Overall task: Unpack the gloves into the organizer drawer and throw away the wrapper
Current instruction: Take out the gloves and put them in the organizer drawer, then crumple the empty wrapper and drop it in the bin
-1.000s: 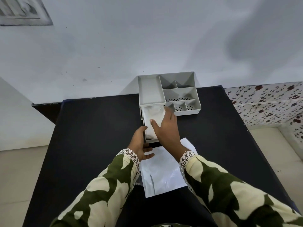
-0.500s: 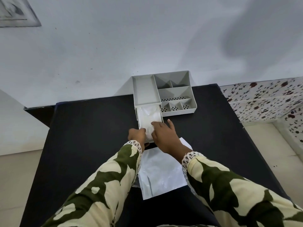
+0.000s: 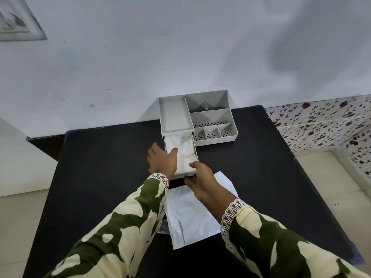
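Observation:
A grey organizer (image 3: 174,117) stands at the table's far edge with its drawer (image 3: 195,155) pulled out toward me. White gloves (image 3: 183,151) lie inside the drawer. My left hand (image 3: 161,162) rests at the drawer's left side, fingers spread, its thumb reaching over the rim onto the gloves. My right hand (image 3: 202,178) grips the drawer's front wall at its right corner, thumb on the rim and fingers curled beneath. The flat white wrapper (image 3: 190,214) lies on the table just in front of the drawer, partly under my right wrist.
The black table (image 3: 100,167) runs out to the left, right and near side. The organizer's right part has several open compartments (image 3: 210,117), some perforated. A grey wall stands behind, and a floral tiled ledge (image 3: 325,125) at the right.
My right hand came off the gloves and took the drawer's front corner. My left hand left the drawer's front, moved up its left side and spread its fingers.

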